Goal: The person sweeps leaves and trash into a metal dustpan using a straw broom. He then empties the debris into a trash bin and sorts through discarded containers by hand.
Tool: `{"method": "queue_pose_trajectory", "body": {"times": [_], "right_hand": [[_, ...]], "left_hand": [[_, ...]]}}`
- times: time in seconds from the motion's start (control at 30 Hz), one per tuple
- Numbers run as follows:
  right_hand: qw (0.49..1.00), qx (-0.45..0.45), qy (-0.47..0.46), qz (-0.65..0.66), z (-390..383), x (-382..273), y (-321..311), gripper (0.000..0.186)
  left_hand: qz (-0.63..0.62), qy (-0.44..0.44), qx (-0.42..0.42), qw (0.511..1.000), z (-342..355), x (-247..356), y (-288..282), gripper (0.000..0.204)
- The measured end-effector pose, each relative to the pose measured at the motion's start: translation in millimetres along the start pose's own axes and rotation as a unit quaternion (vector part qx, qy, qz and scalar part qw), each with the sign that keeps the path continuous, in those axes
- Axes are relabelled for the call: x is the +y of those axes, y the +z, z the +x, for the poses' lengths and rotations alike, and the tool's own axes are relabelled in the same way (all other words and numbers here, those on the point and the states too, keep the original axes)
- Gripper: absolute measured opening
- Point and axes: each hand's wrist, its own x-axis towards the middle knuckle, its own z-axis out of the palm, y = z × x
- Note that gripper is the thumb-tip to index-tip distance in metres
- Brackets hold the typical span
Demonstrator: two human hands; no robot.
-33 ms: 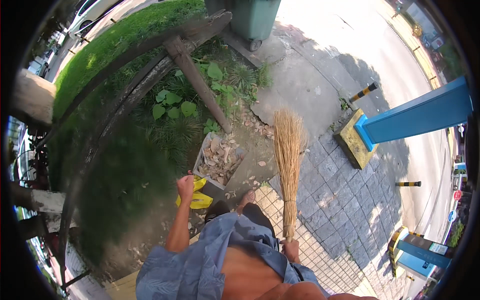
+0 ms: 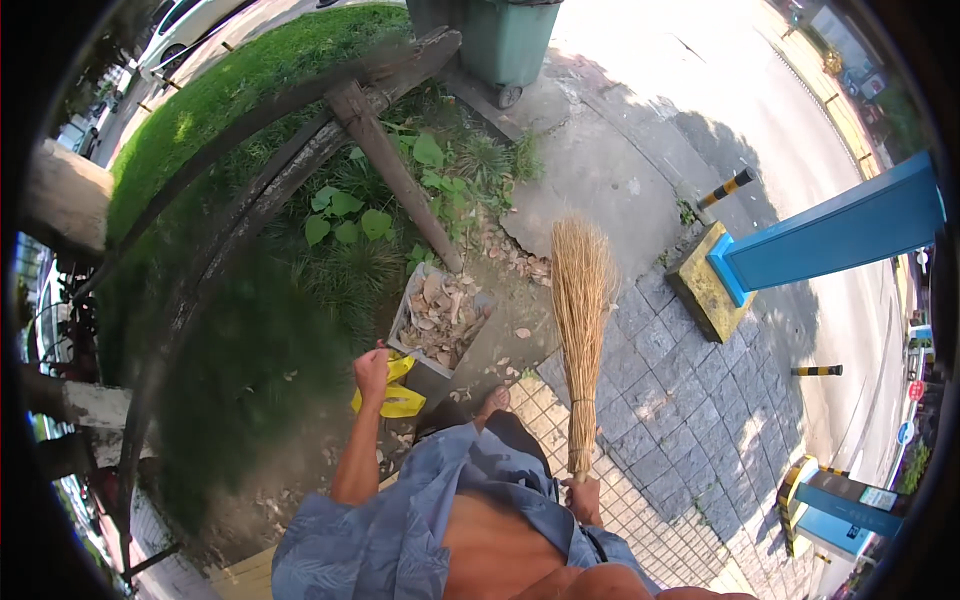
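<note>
My left hand (image 2: 371, 378) is closed in a fist at the near left edge of a grey box-shaped dustpan (image 2: 431, 369). It appears to grip the dustpan's handle, of which only a small reddish end shows above the fist. Dry brown leaves (image 2: 442, 312) fill the pan. Yellow plastic (image 2: 402, 402) hangs beside the fist, against the pan's near corner. On the right, my right hand (image 2: 582, 498) is wrapped round the short handle end of a straw broom (image 2: 580, 330). The broom's bristles fan out away from me over the pavement.
A weathered wooden rail (image 2: 270, 180) with a slanting post (image 2: 395, 175) crosses the grass at left. Beyond stands a green wheeled bin (image 2: 505, 45). At right, a blue post (image 2: 835, 230) rises from a yellow stone base (image 2: 710, 290). Scattered leaves (image 2: 520, 262) lie past the dustpan.
The broom's bristle end has shifted very slightly to the right. Both hands keep their holds, and the dustpan stays in place.
</note>
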Motion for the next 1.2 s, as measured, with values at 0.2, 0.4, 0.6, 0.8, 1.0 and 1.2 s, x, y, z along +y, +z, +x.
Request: {"method": "queue_pose_trajectory", "body": {"times": [0.2,0.4,0.6,0.8,1.0,1.2], "right_hand": [[0.999,0.030,-0.032,0.019,71.0,-87.0,-14.0,0.019],[0.992,0.045,-0.063,0.099,120.9,-184.1,-12.5,0.018],[0.993,0.084,-0.055,0.056,146.9,-310.3,-18.6,0.015],[0.989,0.086,-0.020,0.118,190.5,-408.1,-43.0,0.014],[0.990,0.086,-0.047,0.106,267.7,-510.1,-81.0,0.015],[0.992,0.059,-0.050,0.098,370.8,-655.7,-142.5,0.014]], "left_hand": [[-0.128,-0.011,-0.033,0.991,23.8,133.4,54.8,0.028],[-0.168,-0.005,-0.056,0.984,74.4,231.4,128.8,0.027],[-0.162,0.018,-0.079,0.983,130.7,325.9,211.6,0.029],[-0.139,0.027,-0.111,0.984,181.7,406.9,278.2,0.031],[-0.124,0.019,-0.095,0.988,228.7,471.9,344.7,0.029],[-0.134,-0.027,-0.064,0.989,247.3,556.8,403.2,0.025]]}}
